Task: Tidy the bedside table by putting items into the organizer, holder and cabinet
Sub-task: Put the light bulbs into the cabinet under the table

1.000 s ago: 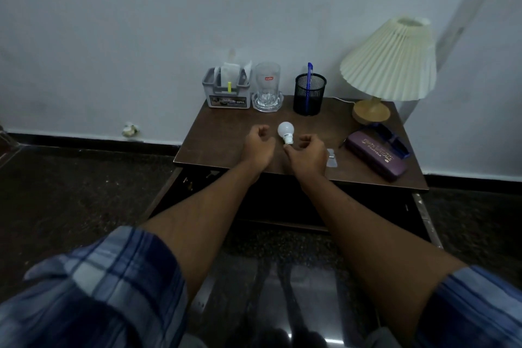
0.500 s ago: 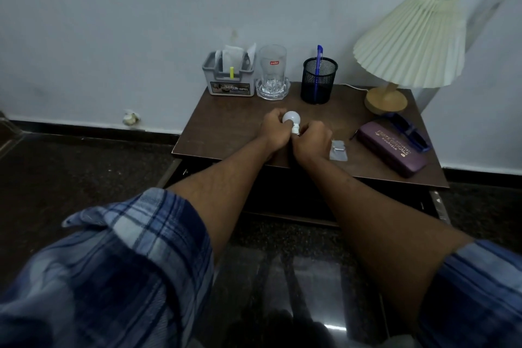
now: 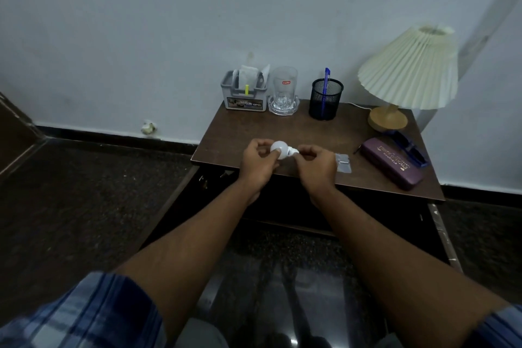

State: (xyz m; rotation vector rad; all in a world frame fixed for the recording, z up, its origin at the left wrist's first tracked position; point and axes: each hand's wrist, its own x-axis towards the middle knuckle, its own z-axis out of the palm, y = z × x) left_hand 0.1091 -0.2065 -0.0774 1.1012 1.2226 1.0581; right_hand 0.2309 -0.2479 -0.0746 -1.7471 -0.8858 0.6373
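Observation:
A small white light bulb (image 3: 278,149) lies sideways just above the brown bedside table (image 3: 234,133), held between both hands. My left hand (image 3: 258,162) grips its round globe and my right hand (image 3: 316,162) pinches its base. At the back of the table stand a grey organizer (image 3: 245,96) with papers and a yellow item, and a black mesh holder (image 3: 326,99) with a blue pen in it. Below the tabletop the cabinet (image 3: 282,206) is dark and open.
A glass tumbler (image 3: 284,87) on a glass coaster stands between organizer and holder. A pleated lamp (image 3: 409,70) occupies the back right corner. A purple glasses case (image 3: 391,162), blue glasses (image 3: 409,148) and a small clear packet (image 3: 343,162) lie at the right.
My left hand has closed on the bulb's globe, joining the right hand at its base. The bulb has turned from upright to sideways. The camera view has shifted to the left.

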